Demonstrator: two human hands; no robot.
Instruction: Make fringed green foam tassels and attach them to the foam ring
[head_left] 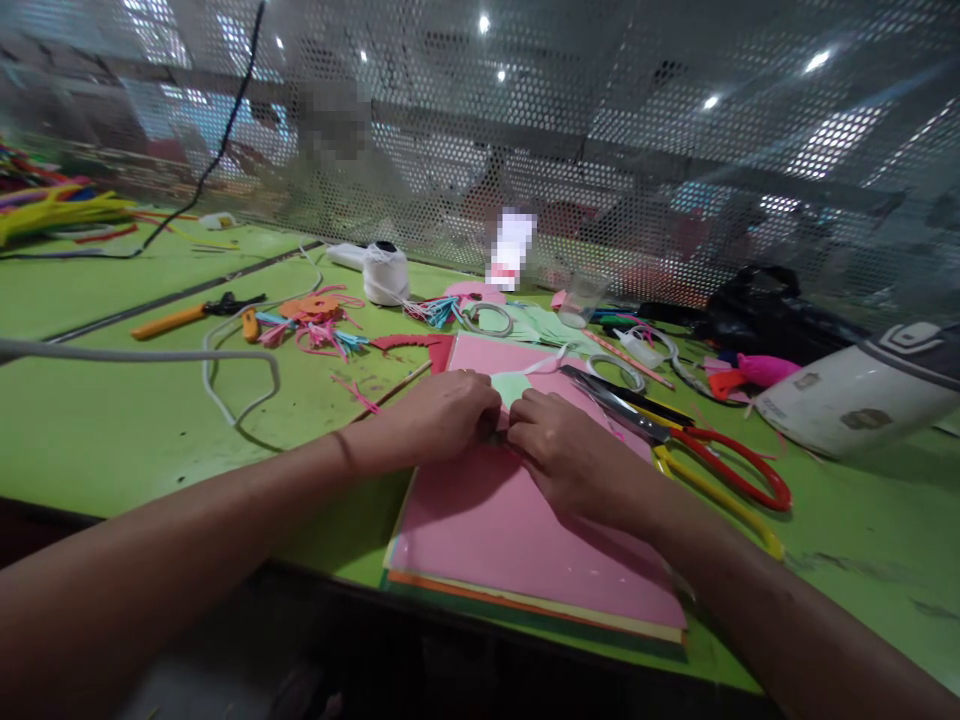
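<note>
A stack of coloured sheets with a pink one on top (525,540) lies at the table's front edge. Over its upper half my left hand (457,412) and my right hand (562,445) almost meet, the fingers of both curled closed. Between them shows a small pale green piece (511,388), with a thin white strip (551,362) just behind it. What the fingertips pinch is hidden. Scissors with red and yellow handles (652,428) lie across the stack's right side, beside my right hand.
On the green table (112,420) a grey cable (225,355) loops at left, near an orange cutter (169,321). Behind stand a white thread spool (385,275) and tassels (319,315). A white container (862,390) and black bag (780,310) are at right.
</note>
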